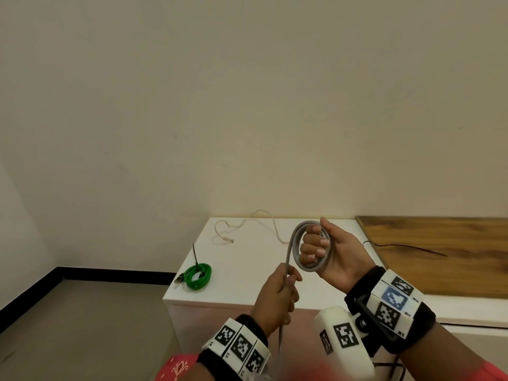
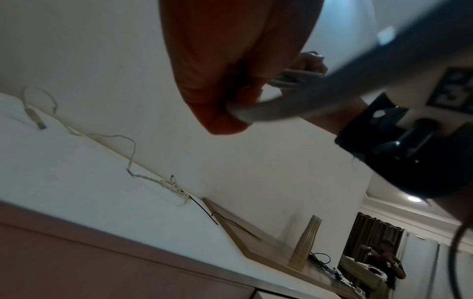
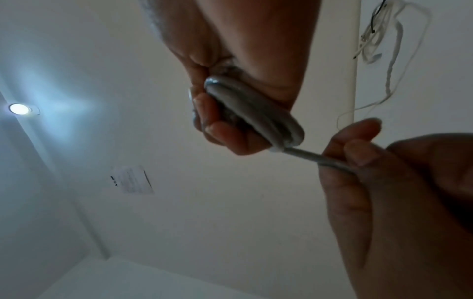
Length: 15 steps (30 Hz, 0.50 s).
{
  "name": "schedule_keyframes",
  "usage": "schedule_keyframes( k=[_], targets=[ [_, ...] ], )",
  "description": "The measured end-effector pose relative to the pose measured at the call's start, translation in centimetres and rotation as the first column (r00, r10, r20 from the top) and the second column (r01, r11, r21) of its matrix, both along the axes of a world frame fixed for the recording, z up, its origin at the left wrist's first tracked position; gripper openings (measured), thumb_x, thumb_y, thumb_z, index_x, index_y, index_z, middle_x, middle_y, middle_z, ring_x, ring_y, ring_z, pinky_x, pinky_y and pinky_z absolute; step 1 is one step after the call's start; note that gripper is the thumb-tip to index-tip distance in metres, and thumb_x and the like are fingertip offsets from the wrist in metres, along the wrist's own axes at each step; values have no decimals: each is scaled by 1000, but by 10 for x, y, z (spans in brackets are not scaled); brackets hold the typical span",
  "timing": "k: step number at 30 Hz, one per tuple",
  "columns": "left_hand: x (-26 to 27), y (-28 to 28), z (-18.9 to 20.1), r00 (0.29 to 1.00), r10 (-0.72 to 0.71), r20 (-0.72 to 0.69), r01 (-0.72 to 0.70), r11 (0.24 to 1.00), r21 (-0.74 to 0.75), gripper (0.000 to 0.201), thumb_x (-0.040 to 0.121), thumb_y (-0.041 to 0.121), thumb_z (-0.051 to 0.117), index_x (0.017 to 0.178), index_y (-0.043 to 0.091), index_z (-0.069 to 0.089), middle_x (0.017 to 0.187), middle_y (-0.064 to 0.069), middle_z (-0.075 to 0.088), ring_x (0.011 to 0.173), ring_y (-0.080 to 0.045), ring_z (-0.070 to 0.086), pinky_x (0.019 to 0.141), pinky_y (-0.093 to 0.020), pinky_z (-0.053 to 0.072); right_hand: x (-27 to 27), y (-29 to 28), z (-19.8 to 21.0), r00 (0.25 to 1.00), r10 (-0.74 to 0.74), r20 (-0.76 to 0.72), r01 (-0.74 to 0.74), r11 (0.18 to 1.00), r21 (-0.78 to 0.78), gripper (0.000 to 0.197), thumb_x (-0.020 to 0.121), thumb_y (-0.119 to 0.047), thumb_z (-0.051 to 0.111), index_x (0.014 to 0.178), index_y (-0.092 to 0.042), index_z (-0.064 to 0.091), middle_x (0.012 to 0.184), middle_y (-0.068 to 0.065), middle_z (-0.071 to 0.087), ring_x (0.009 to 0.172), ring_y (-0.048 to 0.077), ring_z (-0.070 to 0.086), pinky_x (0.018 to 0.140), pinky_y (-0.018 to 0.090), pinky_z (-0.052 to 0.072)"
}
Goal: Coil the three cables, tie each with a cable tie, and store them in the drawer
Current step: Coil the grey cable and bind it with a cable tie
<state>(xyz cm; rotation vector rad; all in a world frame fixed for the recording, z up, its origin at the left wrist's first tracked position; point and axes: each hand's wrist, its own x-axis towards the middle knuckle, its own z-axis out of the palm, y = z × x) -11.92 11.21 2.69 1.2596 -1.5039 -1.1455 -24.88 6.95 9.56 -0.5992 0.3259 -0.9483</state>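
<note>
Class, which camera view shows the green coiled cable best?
The head view: the green cable lies coiled on the white cabinet, whole and unobstructed. Neither the left wrist view nor the right wrist view shows it.

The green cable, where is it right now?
In the head view the green cable lies coiled and tied near the front left corner of the white cabinet, left of both hands and nearer than the loose white cable.

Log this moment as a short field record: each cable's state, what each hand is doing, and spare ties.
grey cable: partly coiled, tail hanging
right hand: grips the grey loops
left hand: grips the grey tail
green cable: coiled and tied, on white cabinet
white cable: loose on cabinet
spare cable ties: black, on wooden top
</note>
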Motion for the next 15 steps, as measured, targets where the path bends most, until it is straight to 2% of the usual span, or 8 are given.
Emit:
schedule_keyframes(
  k=[6, 10, 15],
  targets=[
    [-5, 15, -6, 996, -85, 42, 80, 991, 111, 21, 97, 15, 28, 83, 26, 39, 54, 6, 35, 37, -3, 30, 39, -19, 27, 6, 2, 2, 976, -128, 173, 129, 992, 9, 53, 94, -38, 29, 55, -13, 55, 46, -3, 44, 39, 11, 43, 44, 21, 45],
    [-9, 21, -11, 986, -148, 79, 136, 981, 140, 19, 97, 18, 27, 84, 27, 35, 57, 3, 36, 38, -8, 32, 37, -21, 30, 8, 3, 1, 960, -201, 195, 203, 979, 12, 54, 92, -37, 30, 52, -13, 56, 47, -3, 45, 40, 11, 45, 46, 23, 48],
    [-3, 10, -12, 964, -117, 237, 92, 989, 114, 14, 97, 17, 28, 86, 24, 33, 59, 1, 37, 42, -10, 31, 39, -20, 31, 15, 9, 5, 970, -153, 190, 155, 988, 2, 55, 95, -37, 29, 54, -12, 56, 48, -3, 45, 41, 12, 45, 47, 22, 48]
  ],
)
